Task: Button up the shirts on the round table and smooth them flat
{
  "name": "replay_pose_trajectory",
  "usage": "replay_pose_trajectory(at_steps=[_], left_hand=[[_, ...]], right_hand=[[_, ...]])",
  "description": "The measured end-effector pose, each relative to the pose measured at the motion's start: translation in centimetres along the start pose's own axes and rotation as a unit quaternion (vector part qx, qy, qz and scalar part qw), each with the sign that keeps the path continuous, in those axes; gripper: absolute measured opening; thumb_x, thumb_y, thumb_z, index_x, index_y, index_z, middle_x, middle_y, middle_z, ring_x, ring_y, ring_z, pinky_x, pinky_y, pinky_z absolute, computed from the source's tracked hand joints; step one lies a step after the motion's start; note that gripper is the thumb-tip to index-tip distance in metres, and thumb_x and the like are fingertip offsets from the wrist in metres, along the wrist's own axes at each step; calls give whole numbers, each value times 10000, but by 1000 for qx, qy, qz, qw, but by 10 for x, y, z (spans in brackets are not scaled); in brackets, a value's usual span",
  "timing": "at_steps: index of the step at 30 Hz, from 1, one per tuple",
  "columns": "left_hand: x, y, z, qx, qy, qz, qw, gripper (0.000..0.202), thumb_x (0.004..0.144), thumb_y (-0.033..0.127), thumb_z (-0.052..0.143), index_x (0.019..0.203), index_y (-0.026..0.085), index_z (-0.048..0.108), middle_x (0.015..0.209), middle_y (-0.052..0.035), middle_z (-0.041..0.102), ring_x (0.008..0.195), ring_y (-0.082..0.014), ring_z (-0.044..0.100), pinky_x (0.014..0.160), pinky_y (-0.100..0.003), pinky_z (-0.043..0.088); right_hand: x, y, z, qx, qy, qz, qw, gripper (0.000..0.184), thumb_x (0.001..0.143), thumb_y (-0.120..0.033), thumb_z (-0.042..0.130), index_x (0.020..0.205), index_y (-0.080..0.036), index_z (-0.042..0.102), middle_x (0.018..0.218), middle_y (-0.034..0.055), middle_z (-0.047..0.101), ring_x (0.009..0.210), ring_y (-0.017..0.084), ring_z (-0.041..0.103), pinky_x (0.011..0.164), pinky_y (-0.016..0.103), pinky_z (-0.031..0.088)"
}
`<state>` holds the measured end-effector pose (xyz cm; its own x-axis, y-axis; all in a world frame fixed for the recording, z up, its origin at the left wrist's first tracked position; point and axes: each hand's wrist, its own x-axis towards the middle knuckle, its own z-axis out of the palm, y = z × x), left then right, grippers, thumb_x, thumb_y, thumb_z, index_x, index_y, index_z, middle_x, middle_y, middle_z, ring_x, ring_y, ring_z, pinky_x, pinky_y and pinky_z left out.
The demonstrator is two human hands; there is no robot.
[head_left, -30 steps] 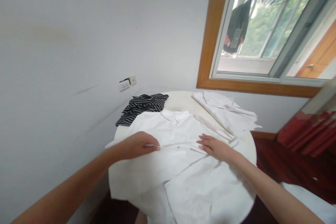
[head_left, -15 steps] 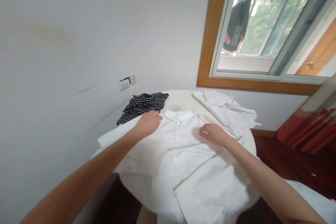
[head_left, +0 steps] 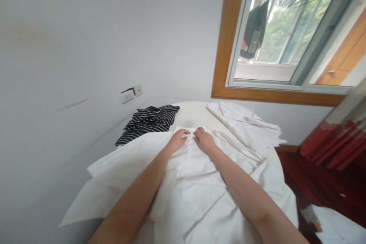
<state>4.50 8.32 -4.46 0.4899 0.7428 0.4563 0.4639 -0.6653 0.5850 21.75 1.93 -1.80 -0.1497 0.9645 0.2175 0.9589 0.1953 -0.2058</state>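
A white shirt lies spread over a round table, its collar toward the far side and its lower part toward me. At the collar, my left hand pinches the shirt's front near the neck opening. My right hand is just beside it, its fingers closed on the other side of the collar. The fingertips of both hands nearly meet, and the small bit of cloth between them is partly hidden. On the left, part of the shirt spreads out past the table toward the wall.
A black-and-white striped garment lies at the table's far left. A folded white garment is at the far right. The white tabletop shows between them. Behind stand a wall with a socket and a wood-framed window. A red curtain hangs right.
Both hands have come together at the shirt's collar, the left moving right and the right moving left. The shirt's left part now spreads wider. The view has shifted slightly.
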Motion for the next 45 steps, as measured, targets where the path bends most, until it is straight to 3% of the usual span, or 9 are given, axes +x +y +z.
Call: replay_pose_trajectory(at_steps=[4,9,15,19,26,38,45], left_hand=[[1,-1,0,5,-11,3,1000,335,748,41,468,1013,173,627,1072,-80,651,1059,-191,572,1004,-413,422],[2,-1,1,-94,-13,-21,995,338,847,134,412,1128,181,594,1163,-74,642,1107,-173,572,1025,-371,411],[5,4,-1,-83,-24,-19,996,328,898,304,415,1077,162,651,1111,-82,668,1058,-200,592,983,-358,432],[6,1,-1,-6,-45,-17,999,290,871,258,446,1013,167,681,1065,-81,685,1027,-213,594,976,-380,425],[2,-4,-5,5,-54,6,999,320,855,191,436,1097,176,645,1129,-65,661,1069,-196,576,994,-357,417],[2,-3,-11,-38,-46,5,998,258,849,261,497,1001,163,681,1023,-88,684,978,-203,610,926,-351,457],[0,-1,-10,-88,-27,-25,995,264,820,345,558,950,155,686,975,-76,690,930,-188,616,871,-308,468]], right_hand=[[7,8,9,60,40,-30,997,198,896,-243,451,1072,-212,535,1169,73,540,973,185,573,813,276,443],[13,19,22,197,106,-42,974,119,822,-165,472,914,-199,540,916,46,610,898,174,566,819,280,434],[17,30,33,356,78,-29,931,48,799,-207,484,843,-203,503,697,-29,578,659,125,569,676,247,449],[21,32,37,438,70,-8,896,37,766,-203,503,798,-204,484,665,-43,571,626,118,583,626,233,460],[24,32,37,540,51,34,839,90,723,-226,556,771,-211,481,593,-56,584,555,110,570,572,225,461],[23,30,35,561,51,48,825,182,687,-312,608,779,-207,492,574,-65,585,526,100,546,557,218,426],[23,29,39,521,66,29,850,167,705,-296,589,825,-200,523,584,-64,555,521,103,528,546,224,420]])
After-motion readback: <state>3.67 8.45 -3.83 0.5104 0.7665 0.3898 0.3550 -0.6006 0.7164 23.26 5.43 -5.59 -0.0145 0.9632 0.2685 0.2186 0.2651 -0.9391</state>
